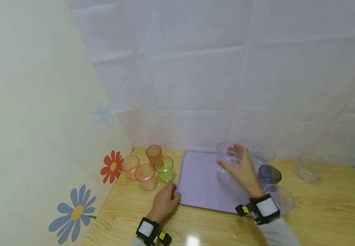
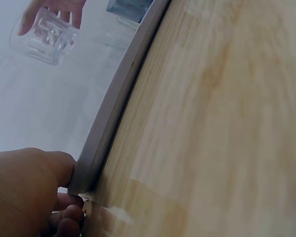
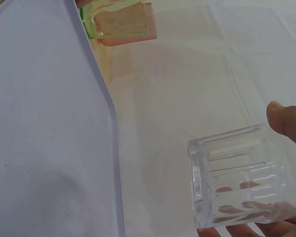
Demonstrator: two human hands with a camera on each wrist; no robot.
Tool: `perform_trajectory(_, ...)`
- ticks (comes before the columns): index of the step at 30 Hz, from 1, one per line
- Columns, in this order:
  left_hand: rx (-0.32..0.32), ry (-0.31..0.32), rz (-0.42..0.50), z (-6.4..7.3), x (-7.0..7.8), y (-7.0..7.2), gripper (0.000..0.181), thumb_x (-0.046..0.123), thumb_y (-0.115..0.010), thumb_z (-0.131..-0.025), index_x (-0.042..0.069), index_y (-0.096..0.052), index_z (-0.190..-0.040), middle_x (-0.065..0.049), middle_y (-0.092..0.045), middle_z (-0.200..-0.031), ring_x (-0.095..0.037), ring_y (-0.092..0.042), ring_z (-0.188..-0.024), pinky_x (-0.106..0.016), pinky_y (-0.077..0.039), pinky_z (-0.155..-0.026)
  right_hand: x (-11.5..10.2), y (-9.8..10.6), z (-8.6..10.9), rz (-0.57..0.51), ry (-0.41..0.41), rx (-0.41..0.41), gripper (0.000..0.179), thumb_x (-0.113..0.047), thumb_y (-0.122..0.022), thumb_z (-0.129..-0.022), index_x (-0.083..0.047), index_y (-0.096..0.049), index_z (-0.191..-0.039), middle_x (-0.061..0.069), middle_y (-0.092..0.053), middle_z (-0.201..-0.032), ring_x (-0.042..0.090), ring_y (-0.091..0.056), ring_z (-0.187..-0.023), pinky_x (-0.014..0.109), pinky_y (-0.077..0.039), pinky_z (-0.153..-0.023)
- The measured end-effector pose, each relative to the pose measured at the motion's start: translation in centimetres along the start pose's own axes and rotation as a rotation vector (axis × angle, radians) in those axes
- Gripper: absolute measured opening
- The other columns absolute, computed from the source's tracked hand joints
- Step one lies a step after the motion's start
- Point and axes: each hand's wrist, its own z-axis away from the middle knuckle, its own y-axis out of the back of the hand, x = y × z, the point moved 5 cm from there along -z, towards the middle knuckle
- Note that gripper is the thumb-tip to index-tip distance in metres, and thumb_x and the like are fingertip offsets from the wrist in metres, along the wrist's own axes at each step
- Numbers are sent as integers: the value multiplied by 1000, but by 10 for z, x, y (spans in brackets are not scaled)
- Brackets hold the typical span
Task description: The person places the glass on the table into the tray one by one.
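Left hand point(image 1: 164, 202) pinches the near left corner of the lilac tray point(image 1: 203, 184), set on the desk point(image 1: 120, 218). Just off the tray's right edge, near to far: clear tumbler point(image 1: 283, 201), dark tumbler point(image 1: 270, 176), another clear one. Off its left edge: green tumbler point(image 1: 164, 171), three orange-pink tumblers point(image 1: 146, 179) beside it. Right hand point(image 1: 244, 171) grips a clear glass point(image 1: 227, 158), fingers wrapped round, upright above the tray, toward its far right corner. White sheet point(image 1: 183, 85) past the desk's far edge.
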Motion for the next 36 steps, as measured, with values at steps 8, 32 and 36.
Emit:
perform_trajectory(8,24,-21,-1,0,0,1,18,31,-64,-88,17,-56,-99,11,-44,-68,-6,-43,-55,-24,-34,-48,2,-7,0,21,-8,-26,104,-48,-79,-72,-4,-21,-147,18,-51,-135,34,-49,-119,62,-33,-97)
perform_trajectory(32,26,-28,11,1,0,1,19,30,-64,-88,17,-57,-98,11,-44,-67,-5,-42,-53,-23,-32,-46,27,-17,-2,21,-49,-37,105,-47,-80,-73,-2,-21,-147,22,-49,-136,37,-48,-121,59,-36,-99)
perform_trajectory(36,34,-28,11,0,0,0,19,30,-64,-88,17,-56,-98,11,-44,-66,-5,-42,-53,-23,-32,-46,32,-18,-3,23,-54,-35,105,-47,-80,-72,-2,-21,-147,23,-49,-136,38,-48,-121,57,-37,-98)
